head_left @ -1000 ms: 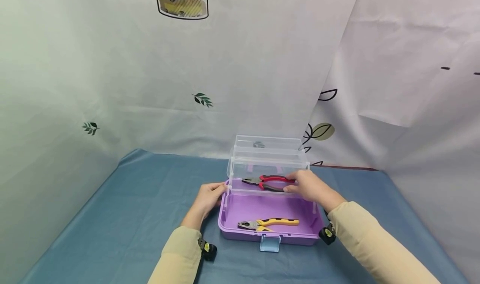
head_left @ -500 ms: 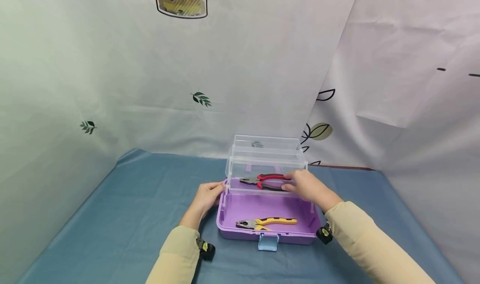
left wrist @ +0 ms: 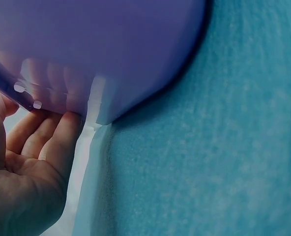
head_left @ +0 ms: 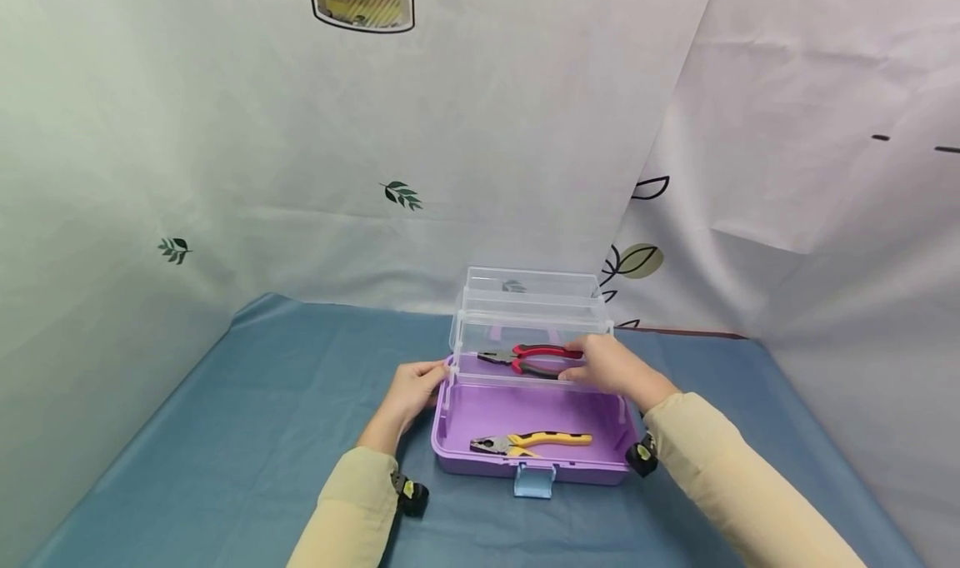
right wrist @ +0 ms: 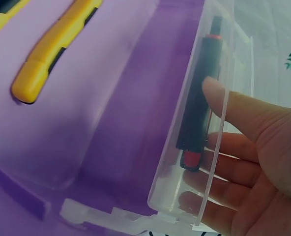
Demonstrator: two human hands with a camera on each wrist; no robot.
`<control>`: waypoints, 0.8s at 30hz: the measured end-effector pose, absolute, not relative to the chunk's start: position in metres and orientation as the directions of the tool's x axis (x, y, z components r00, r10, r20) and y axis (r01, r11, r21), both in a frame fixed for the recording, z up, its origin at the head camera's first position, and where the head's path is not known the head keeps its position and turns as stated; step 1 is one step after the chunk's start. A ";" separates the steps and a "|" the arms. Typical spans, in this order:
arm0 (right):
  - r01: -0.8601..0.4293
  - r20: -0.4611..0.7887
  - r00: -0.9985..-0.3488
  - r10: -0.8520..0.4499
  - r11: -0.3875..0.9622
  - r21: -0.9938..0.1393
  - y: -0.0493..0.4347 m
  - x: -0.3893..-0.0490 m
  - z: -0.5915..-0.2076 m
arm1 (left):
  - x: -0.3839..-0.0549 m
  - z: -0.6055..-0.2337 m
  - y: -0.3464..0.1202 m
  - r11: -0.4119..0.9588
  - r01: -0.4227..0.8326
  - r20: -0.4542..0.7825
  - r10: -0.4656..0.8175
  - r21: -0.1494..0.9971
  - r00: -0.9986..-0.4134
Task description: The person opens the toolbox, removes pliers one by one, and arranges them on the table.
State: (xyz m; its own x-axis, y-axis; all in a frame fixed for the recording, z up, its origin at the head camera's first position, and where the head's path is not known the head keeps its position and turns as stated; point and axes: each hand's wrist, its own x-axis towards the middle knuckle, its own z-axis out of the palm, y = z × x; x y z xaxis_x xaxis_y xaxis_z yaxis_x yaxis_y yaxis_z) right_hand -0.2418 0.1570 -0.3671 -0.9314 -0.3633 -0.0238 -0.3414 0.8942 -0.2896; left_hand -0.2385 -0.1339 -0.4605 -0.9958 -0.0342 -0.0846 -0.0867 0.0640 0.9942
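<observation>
A purple toolbox (head_left: 441, 439) stands open on the cloth, its clear tray (head_left: 487, 380) raised at the back. In the tray lie pliers (head_left: 546, 351) with red and black handles, jaws pointing left. My right hand (head_left: 618, 366) reaches into the tray and grips them by the handle ends; in the right wrist view the thumb lies on one dark handle (right wrist: 200, 93). With thumb at the rim and fingers against the outer wall, my left hand (head_left: 408, 391) holds the toolbox's left side. Yellow-handled pliers (head_left: 558, 439) lie in the lower compartment.
Behind the tray rises the clear lid (head_left: 532, 283), near the patterned backdrop (head_left: 300, 135). A light blue latch (head_left: 534, 481) hangs down at the toolbox's front. Blue cloth (head_left: 247, 435) covers the table.
The head view has shifted slightly. Both hands keep their places on the toolbox and the red-handled pliers.
</observation>
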 end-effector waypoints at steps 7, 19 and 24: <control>-0.355 -0.069 -0.917 -0.393 0.883 -0.308 0.156 -0.252 -0.366 | -0.241 -0.462 -0.134 0.038 -0.091 -0.089 -0.043 0.995 -0.995; -0.418 -0.089 -0.881 -0.465 0.852 -0.315 0.162 -0.252 -0.366 | -0.241 -0.463 -0.132 0.029 -0.080 -0.079 -0.048 0.996 -0.996; -0.455 -0.077 -0.859 -0.505 0.825 -0.334 0.168 -0.252 -0.361 | -0.241 -0.462 -0.133 0.030 -0.080 -0.079 -0.047 0.996 -0.996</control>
State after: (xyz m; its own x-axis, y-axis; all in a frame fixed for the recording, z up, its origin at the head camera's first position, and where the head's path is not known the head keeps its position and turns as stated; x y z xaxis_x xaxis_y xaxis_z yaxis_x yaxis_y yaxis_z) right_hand -0.2524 0.1678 -0.3607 -0.8595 -0.5053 -0.0774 -0.4551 0.8253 -0.3344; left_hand -0.2405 -0.1328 -0.4621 -0.9958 -0.0471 -0.0786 -0.0800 0.0301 0.9963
